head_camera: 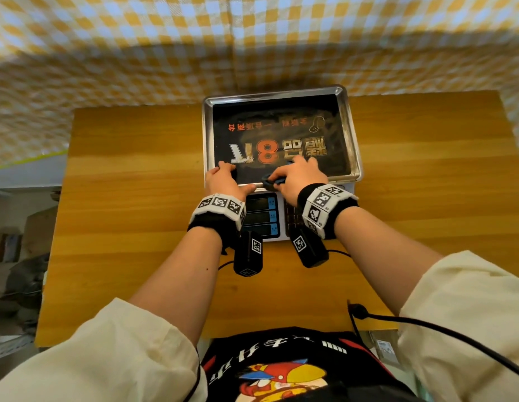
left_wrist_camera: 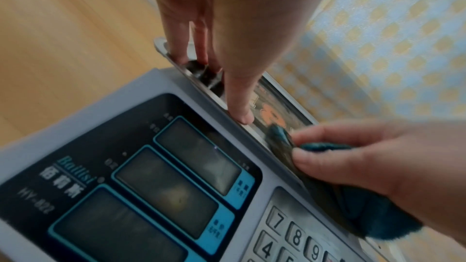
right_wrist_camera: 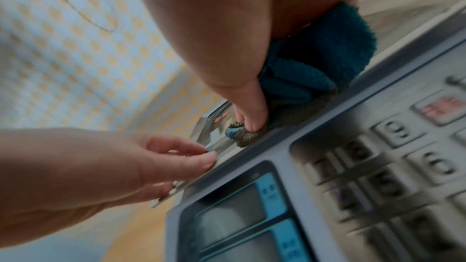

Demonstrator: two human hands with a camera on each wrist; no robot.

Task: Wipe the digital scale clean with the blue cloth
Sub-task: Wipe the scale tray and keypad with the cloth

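Note:
The digital scale (head_camera: 261, 216) stands on a wooden table, its steel tray (head_camera: 351, 134) lined with a black printed mat that looks smeared. My right hand (head_camera: 287, 175) grips a bunched blue cloth (head_camera: 274, 181) and presses it on the tray's near rim, around the middle. In the right wrist view the thumb pushes a soiled corner of the cloth (right_wrist_camera: 315, 63) against the rim. My left hand (head_camera: 223, 172) rests on the tray's near-left corner. There its fingers (left_wrist_camera: 176, 47) reach into the tray and the thumb lies along the rim. The display windows (left_wrist_camera: 151, 176) and keypad (right_wrist_camera: 378, 166) are dark.
The scale sits at the far middle of the table (head_camera: 136, 198), with bare wood on both sides. A yellow-checked fabric (head_camera: 165, 53) hangs right behind it. A black cable (head_camera: 426, 326) runs over the near right edge. Dim clutter lies beyond the left edge.

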